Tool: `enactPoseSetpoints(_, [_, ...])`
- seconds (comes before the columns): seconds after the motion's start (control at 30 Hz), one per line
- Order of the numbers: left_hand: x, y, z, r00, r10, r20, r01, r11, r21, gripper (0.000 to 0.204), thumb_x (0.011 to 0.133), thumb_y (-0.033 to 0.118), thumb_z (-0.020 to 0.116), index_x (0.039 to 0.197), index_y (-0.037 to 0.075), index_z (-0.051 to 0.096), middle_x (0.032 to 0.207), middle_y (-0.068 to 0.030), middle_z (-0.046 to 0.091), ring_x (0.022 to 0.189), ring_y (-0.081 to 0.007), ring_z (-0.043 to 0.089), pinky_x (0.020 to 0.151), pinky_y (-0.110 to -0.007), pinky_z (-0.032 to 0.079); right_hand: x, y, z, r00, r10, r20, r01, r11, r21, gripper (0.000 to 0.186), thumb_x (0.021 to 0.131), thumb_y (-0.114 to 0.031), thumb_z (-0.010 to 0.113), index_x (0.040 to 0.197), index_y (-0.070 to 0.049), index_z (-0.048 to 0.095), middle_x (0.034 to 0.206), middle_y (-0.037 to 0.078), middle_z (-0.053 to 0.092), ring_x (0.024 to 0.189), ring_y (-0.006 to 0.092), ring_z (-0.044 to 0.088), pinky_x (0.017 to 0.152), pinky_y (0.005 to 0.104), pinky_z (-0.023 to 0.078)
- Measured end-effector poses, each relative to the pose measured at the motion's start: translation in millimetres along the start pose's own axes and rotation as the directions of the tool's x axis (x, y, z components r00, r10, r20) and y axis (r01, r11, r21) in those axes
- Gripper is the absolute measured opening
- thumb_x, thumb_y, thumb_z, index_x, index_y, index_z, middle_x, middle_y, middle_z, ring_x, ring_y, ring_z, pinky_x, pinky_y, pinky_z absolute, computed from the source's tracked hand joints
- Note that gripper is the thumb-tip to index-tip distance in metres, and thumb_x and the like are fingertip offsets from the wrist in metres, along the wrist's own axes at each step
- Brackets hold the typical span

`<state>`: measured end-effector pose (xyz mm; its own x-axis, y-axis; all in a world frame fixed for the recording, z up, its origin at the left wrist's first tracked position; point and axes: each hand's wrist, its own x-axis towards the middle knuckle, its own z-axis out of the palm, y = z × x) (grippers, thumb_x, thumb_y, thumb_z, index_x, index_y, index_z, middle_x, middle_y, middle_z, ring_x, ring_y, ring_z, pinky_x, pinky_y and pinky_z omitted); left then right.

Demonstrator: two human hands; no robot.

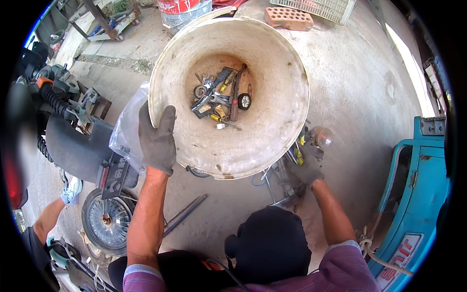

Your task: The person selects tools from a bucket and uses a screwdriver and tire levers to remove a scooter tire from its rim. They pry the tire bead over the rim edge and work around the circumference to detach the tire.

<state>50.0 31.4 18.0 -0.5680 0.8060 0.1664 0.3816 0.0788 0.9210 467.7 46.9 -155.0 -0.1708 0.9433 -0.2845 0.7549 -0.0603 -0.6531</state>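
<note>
My left hand (156, 138), in a grey glove, grips the left rim of a large off-white bucket (277, 97), tilted with its opening toward me. Assorted tools (221, 95), some yellow-handled, lie in its bottom, with a small wheel-like part (244, 101). A clear plastic bag (127, 126) hangs beside my left hand. My right hand (306, 173), also gloved, is low beyond the bucket's lower right edge, at a cluster of tools and metal parts (299, 152); its fingers are too obscured to read. A round transparent item (322, 137) sits beside that cluster.
Motorbike parts (82, 141) and a spoked wheel (95, 219) lie left, near another person's gloved hand (71, 192). A teal metal body (416, 204) stands right, with a rope. Metal bars (185, 211) lie on the floor. A brick (288, 18), crate (325, 7) and drum (177, 12) stand beyond.
</note>
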Motion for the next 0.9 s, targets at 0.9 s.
enactPoseSetpoints(0.9, [-34,23,22,0.938,0.328,0.115,-0.343,0.928,0.147,0.06,0.098,0.024,0.071,0.148,-0.002,0.051,0.138,-0.0233,0.06,0.126,-0.0326,0.061,0.109,-0.043,0.047,169,-289,59,0.815,-0.535,0.222,0.556,0.614,-0.56,0.048,0.089,-0.017,0.069,0.136,-0.012,0.066,0.135,0.02,0.066,0.126,0.0397,0.064,0.1,0.0494,0.053])
